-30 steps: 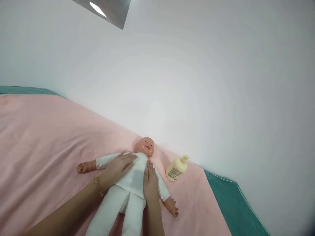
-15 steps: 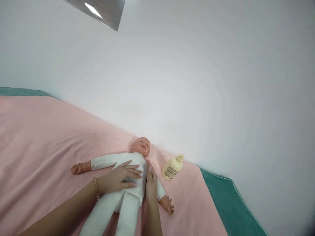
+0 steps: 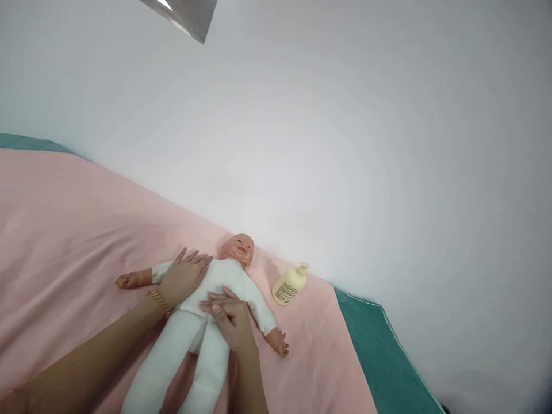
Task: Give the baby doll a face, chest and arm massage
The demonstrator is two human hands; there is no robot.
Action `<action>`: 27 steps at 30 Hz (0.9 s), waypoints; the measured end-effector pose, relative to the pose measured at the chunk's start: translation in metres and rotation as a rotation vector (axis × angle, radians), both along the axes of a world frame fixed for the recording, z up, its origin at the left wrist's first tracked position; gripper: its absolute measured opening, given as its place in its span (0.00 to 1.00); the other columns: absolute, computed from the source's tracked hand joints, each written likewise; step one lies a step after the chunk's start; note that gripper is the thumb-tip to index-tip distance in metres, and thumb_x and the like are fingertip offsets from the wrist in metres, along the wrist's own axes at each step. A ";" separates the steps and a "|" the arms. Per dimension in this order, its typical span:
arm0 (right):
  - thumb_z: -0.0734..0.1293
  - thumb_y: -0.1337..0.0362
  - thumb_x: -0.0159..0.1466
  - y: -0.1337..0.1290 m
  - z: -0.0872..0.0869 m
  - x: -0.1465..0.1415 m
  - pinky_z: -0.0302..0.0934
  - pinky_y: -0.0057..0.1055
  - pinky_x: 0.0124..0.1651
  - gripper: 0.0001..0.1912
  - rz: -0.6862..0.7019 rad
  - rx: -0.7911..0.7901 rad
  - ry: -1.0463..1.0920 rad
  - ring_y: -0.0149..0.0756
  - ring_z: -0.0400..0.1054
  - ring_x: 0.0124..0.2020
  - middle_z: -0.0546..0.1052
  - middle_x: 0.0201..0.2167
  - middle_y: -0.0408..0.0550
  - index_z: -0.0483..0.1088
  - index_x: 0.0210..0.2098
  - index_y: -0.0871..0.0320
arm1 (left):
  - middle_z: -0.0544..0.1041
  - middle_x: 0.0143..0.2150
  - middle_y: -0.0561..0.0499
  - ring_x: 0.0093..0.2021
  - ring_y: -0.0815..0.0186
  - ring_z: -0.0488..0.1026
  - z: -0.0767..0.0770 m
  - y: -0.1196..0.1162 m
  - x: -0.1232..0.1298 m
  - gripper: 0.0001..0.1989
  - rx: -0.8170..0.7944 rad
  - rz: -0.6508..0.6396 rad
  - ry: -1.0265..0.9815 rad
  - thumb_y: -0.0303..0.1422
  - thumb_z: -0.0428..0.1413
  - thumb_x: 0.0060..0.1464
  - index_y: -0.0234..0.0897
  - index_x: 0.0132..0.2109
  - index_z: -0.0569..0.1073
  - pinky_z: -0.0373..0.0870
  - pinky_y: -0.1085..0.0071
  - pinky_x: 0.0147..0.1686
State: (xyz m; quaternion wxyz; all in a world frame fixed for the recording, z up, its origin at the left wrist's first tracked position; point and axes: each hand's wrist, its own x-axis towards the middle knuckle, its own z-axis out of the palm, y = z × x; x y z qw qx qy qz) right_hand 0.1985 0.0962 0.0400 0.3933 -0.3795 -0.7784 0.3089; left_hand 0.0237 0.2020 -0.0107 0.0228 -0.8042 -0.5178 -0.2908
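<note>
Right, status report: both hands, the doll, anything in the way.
Left hand open, on doll's shoulder. Right hand open, across its lower torso. Doll face-up on pink sheet. Pump bottle beside it, not blocking either hand.

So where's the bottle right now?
In the head view, the bottle sits on the pink sheet, to the person's right of the doll, beyond its outstretched arm and close to the wall.
</note>
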 end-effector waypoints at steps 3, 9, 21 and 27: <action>0.57 0.56 0.70 0.004 0.004 -0.003 0.34 0.44 0.69 0.16 -0.002 0.000 -0.141 0.37 0.60 0.62 0.75 0.51 0.42 0.74 0.48 0.46 | 0.75 0.55 0.43 0.59 0.48 0.66 -0.004 0.001 0.000 0.23 0.042 -0.006 0.005 0.31 0.40 0.63 0.32 0.56 0.73 0.45 0.46 0.63; 0.58 0.53 0.69 0.027 -0.009 0.006 0.29 0.55 0.68 0.22 -0.259 0.028 -0.315 0.41 0.42 0.69 0.57 0.65 0.42 0.60 0.61 0.44 | 0.74 0.55 0.43 0.59 0.49 0.67 -0.006 0.001 0.000 0.22 0.052 -0.017 -0.057 0.33 0.40 0.63 0.33 0.55 0.73 0.45 0.46 0.63; 0.53 0.55 0.69 0.034 -0.044 0.028 0.47 0.43 0.66 0.28 -0.609 0.023 -0.046 0.43 0.54 0.65 0.62 0.63 0.57 0.62 0.62 0.64 | 0.81 0.45 0.51 0.47 0.62 0.76 0.041 -0.042 0.009 0.17 -0.346 -0.804 -0.282 0.46 0.51 0.60 0.43 0.43 0.80 0.58 0.65 0.62; 0.55 0.51 0.68 0.034 -0.038 0.028 0.53 0.39 0.63 0.27 -0.620 -0.030 0.220 0.42 0.62 0.59 0.70 0.57 0.57 0.66 0.57 0.64 | 0.80 0.46 0.53 0.53 0.61 0.74 0.051 -0.060 0.013 0.16 -0.396 -0.876 -0.211 0.47 0.51 0.59 0.51 0.46 0.79 0.52 0.65 0.65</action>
